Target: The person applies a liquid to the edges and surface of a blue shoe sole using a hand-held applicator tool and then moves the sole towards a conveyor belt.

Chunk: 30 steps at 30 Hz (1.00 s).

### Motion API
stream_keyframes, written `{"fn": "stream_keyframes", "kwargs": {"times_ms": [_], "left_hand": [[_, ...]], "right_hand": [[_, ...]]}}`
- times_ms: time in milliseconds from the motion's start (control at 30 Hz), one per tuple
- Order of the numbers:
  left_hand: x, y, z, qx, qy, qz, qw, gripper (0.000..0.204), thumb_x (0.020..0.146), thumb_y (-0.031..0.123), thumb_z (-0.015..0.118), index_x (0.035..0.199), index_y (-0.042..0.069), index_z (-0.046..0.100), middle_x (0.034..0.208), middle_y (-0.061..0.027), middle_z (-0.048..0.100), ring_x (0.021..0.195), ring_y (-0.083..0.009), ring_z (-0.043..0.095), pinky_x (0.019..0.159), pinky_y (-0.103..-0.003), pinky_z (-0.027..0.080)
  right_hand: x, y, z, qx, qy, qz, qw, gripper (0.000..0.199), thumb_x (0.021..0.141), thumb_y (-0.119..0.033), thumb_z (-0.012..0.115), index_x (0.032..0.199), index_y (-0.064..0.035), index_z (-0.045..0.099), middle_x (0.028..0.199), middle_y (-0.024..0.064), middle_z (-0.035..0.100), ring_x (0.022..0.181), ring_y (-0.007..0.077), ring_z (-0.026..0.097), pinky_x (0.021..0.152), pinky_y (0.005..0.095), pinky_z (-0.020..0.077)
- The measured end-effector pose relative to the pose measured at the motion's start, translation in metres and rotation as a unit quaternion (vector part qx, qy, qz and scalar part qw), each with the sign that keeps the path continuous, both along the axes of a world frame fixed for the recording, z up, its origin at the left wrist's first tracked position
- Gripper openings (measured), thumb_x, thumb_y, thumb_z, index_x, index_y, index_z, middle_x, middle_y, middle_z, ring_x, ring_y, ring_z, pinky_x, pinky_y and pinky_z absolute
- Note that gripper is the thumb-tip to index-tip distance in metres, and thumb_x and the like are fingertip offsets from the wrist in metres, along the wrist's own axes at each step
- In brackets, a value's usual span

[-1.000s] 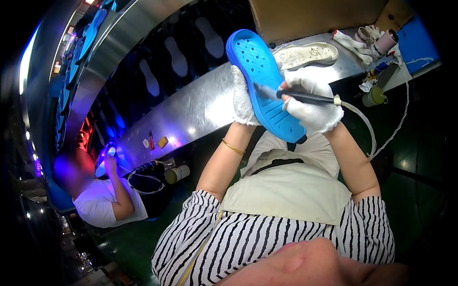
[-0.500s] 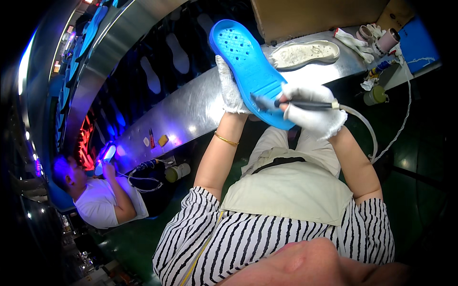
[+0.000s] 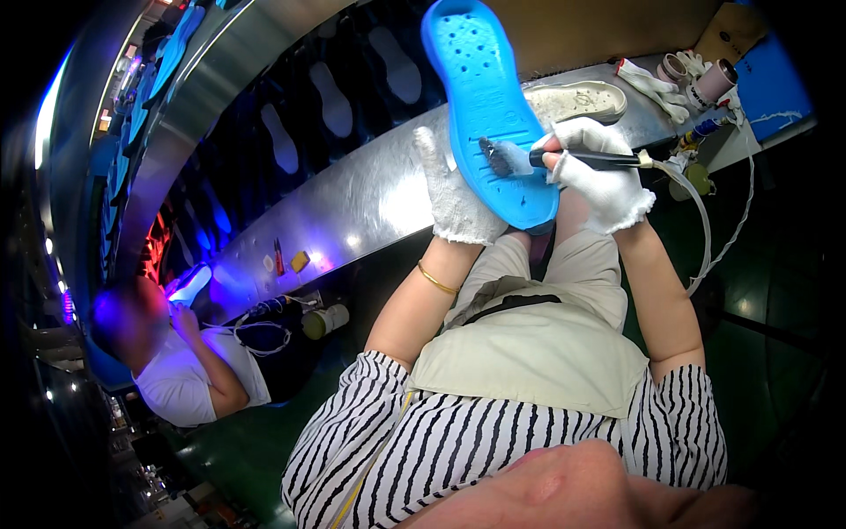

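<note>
Your left hand (image 3: 456, 194), in a white knit glove, grips the long edge of a bright blue moulded shoe sole (image 3: 489, 106) dotted with small holes. The sole is held up in front of you, tilted, its toe end pointing away and up, its heel end low near your lap. Fingers wrap behind it; the thumb side shows at the edge.

Your right hand (image 3: 599, 172), also in a white glove, is closed around the dark handle of a small brush (image 3: 564, 159). The bristle head touches the face of the sole, in its lower half. A pale hose (image 3: 701, 220) runs from the rear end of the brush handle down and round to your right.

A thin gold bangle (image 3: 437, 280) sits on your left wrist.

Behind the sole runs a long shiny metal bench (image 3: 352, 203). A whitish shoe sole (image 3: 577, 100) lies flat on it, just beyond your right hand. Further right: a spare pair of white gloves (image 3: 656, 84) and two small round pots (image 3: 696, 75).

Lower left, another person in a white shirt (image 3: 181, 388) sits at the same bench, holding a pale sole (image 3: 189, 284) under blue-violet light.
</note>
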State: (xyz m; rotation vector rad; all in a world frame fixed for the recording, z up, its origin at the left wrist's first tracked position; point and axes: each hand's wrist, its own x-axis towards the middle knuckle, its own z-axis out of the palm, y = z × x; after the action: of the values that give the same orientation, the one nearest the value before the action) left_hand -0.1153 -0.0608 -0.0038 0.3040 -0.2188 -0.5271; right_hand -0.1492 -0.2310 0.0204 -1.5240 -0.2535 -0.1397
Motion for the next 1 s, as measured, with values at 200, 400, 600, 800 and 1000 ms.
{"fn": "stream_keyframes", "kwargs": {"times_ms": [200, 400, 600, 800, 1000], "left_hand": [[0.022, 0.001, -0.012, 0.084, -0.105, 0.027, 0.991, 0.067, 0.09, 0.054, 0.04, 0.136, 0.006, 0.033, 0.131, -0.0144, 0.045, 0.114, -0.0279, 0.05, 0.095, -0.041, 0.045], [0.022, 0.0, 0.014, 0.068, -0.059, 0.054, 0.994, 0.092, 0.077, 0.075, 0.041, 0.138, 0.007, 0.031, 0.133, -0.0183, 0.043, 0.116, -0.0318, 0.048, 0.095, -0.046, 0.045], [0.029, 0.011, 0.022, 0.032, -0.089, 0.053, 0.994, 0.091, 0.077, 0.074, 0.042, 0.14, 0.009, 0.029, 0.137, -0.0193, 0.038, 0.121, -0.0317, 0.044, 0.099, -0.049, 0.039], [0.038, 0.014, 0.019, 0.068, -0.114, 0.048, 0.99, 0.089, 0.077, 0.073, 0.042, 0.14, 0.011, 0.029, 0.138, -0.0191, 0.037, 0.121, -0.0323, 0.045, 0.101, -0.049, 0.038], [0.044, 0.02, 0.024, -0.024, -0.113, -0.056, 0.992, 0.087, 0.079, 0.071, 0.039, 0.14, 0.011, 0.029, 0.138, -0.0205, 0.036, 0.122, -0.0364, 0.043, 0.102, -0.049, 0.036]], "right_hand": [[-0.021, 0.021, 0.017, -0.09, -0.116, 0.04, 0.988, 0.011, 0.076, 0.0, 0.062, 0.086, -0.0011, 0.058, 0.084, 0.0059, 0.06, 0.076, 0.012, 0.058, 0.073, 0.027, 0.048], [-0.024, 0.03, 0.001, 0.035, -0.072, 0.017, 0.997, 0.011, 0.077, 0.001, 0.062, 0.087, -0.0008, 0.058, 0.085, 0.007, 0.06, 0.075, 0.0123, 0.059, 0.068, 0.0272, 0.0504], [-0.022, 0.023, 0.004, 0.186, 0.075, 0.063, 0.978, 0.008, 0.082, -0.001, 0.061, 0.088, -0.0009, 0.056, 0.088, 0.0071, 0.059, 0.077, 0.012, 0.059, 0.068, 0.0269, 0.0529], [-0.029, 0.029, 0.002, 0.067, 0.059, 0.077, 0.993, 0.011, 0.077, 0.002, 0.06, 0.087, -0.0018, 0.057, 0.087, 0.0065, 0.061, 0.079, 0.0112, 0.059, 0.071, 0.0251, 0.0487], [-0.011, 0.017, -0.002, 0.021, -0.067, 0.05, 0.996, 0.012, 0.072, 0.003, 0.058, 0.083, -0.0007, 0.056, 0.088, 0.0081, 0.057, 0.076, 0.0124, 0.056, 0.07, 0.0256, 0.0468]]}}
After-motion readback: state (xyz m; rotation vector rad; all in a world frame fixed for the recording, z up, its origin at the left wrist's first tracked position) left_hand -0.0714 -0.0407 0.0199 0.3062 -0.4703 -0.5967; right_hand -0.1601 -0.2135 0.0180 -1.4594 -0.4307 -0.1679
